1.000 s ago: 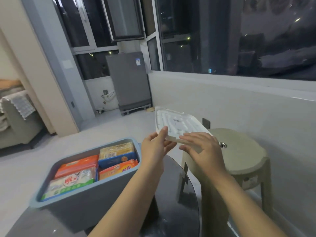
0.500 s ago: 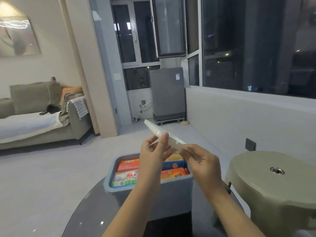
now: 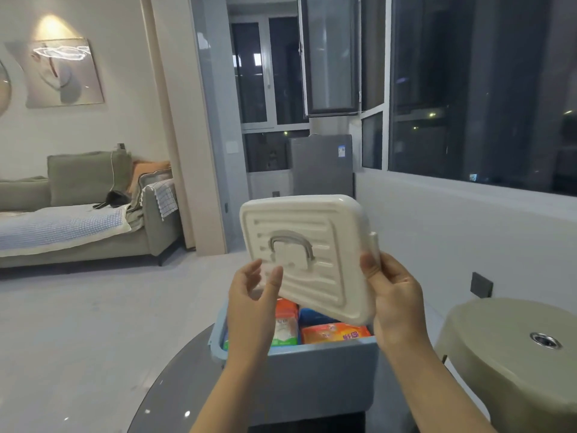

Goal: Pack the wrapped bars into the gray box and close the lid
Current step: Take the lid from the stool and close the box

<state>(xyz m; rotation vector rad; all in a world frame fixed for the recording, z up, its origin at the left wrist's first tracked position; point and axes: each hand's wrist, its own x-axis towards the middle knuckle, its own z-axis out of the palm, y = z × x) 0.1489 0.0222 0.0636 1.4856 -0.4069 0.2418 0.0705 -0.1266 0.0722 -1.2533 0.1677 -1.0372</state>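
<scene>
Both my hands hold the white lid (image 3: pixel 307 254) tilted up above the gray box (image 3: pixel 315 373), its top face with the gray handle toward me. My left hand (image 3: pixel 254 303) pinches the lid's lower left corner, fingers partly spread. My right hand (image 3: pixel 395 303) grips its right edge by the latch tab. Under the lid the box stands without a cover, and wrapped bars show inside: an orange one (image 3: pixel 335 333) at the front right, a white and green one (image 3: pixel 285 329) beside it, a blue one (image 3: pixel 312 315) behind.
The box sits on a round dark glass table (image 3: pixel 162 404). A green plastic stool (image 3: pixel 512 364) stands close on the right. A sofa (image 3: pixel 84 220) lies far left, a gray appliance (image 3: pixel 321 170) by the windows behind.
The lid came off the stool side on the right, swung over the box and turned from edge-on to show its handled top. My view swung left.
</scene>
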